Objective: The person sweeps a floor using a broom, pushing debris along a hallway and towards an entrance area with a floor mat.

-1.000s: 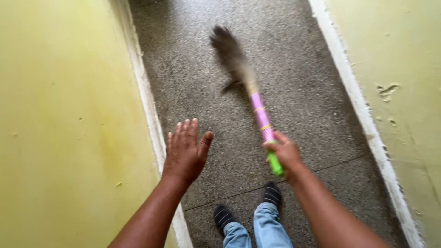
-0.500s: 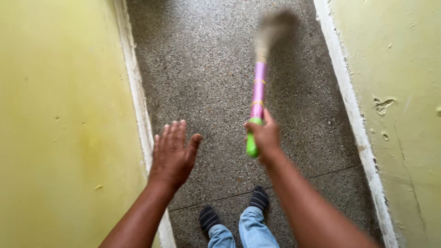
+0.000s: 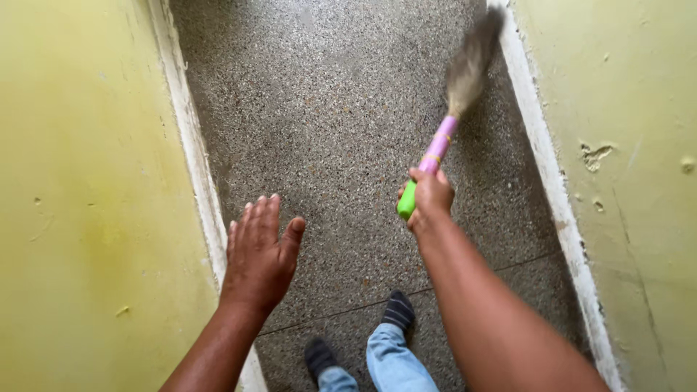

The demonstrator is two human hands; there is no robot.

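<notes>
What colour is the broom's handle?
The broom handle is pink with yellow bands and a green end, held in the right hand; head view.

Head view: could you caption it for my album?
Right hand grips a broom by the right baseboard; left hand open.

The left hand [image 3: 258, 254] is spreading flat with fingers pointing to 12 o'clock. The right hand [image 3: 430, 196] is making a fist, its arm reaching toward 11 o'clock.
</notes>
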